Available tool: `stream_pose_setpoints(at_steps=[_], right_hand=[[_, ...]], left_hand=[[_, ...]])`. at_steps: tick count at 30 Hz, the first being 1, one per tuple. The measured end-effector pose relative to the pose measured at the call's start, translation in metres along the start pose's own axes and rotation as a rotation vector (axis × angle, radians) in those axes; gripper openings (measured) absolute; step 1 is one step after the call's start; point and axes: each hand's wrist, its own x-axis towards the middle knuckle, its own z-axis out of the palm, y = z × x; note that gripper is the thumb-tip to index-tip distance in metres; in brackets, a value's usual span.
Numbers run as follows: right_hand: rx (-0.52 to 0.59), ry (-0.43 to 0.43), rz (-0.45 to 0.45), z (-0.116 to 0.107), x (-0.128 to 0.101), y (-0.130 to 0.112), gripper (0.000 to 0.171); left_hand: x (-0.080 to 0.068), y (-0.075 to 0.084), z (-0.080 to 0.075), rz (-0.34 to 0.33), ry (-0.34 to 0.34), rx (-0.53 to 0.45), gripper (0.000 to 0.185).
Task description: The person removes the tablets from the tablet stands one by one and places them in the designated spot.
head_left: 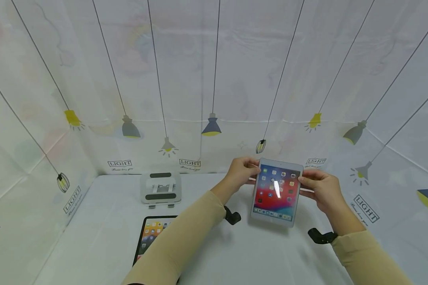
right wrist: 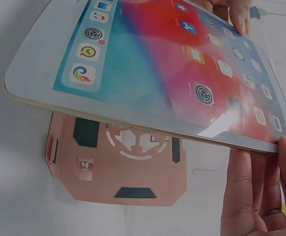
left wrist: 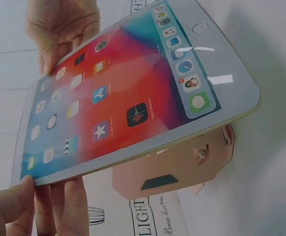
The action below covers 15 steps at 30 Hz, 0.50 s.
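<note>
Holding a small white tablet [head_left: 276,192] up off the desk [head_left: 103,221] with both hands, screen lit and facing up toward the head camera. Left hand [head_left: 240,173] pinching the far left edge, thumb on the bezel and fingers [left wrist: 67,204] tucked underneath. Right hand [head_left: 322,189] doing the same on the right edge, fingers [right wrist: 246,189] curled under and thumb on top. So each grip closed on the tablet, nothing loose.

Progress-wise, looks like mid-carry: tablet lifted and hovering right above a pink stand [right wrist: 118,164] lying flat on the desk, but not touching it as far as the wrist views show. Seems the setting-down part not done yet, and the stand not propped up either.

Tablet itself: slim, white bezel with a round home button [left wrist: 200,28], pale metal edge, home screen full of app icons on a red and blue wallpaper, dock row at the near end. Tilted a bit, glare streaks on the glass.

Also around: a grey stand [head_left: 160,188] further left near the back wall, and a black tablet [head_left: 151,235] lying flat with its screen on, partly hidden behind the left sleeve.
</note>
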Motion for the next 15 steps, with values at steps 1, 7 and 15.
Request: stream_pose_setpoints(at_steps=[1,7,15], right_hand=[[-0.002,-0.003,0.005,0.000,0.000,0.000,0.022],[0.012,-0.016,0.033,0.003,-0.004,0.001,0.022],[-0.019,-0.024,0.071,0.006,-0.005,0.009,0.022]], left_hand=[[0.000,-0.001,-0.001,-0.004,-0.003,-0.005,0.009],[-0.005,-0.005,-0.004,-0.029,-0.014,-0.010,0.008],[-0.013,-0.012,-0.008,-0.047,-0.018,0.003,0.009]])
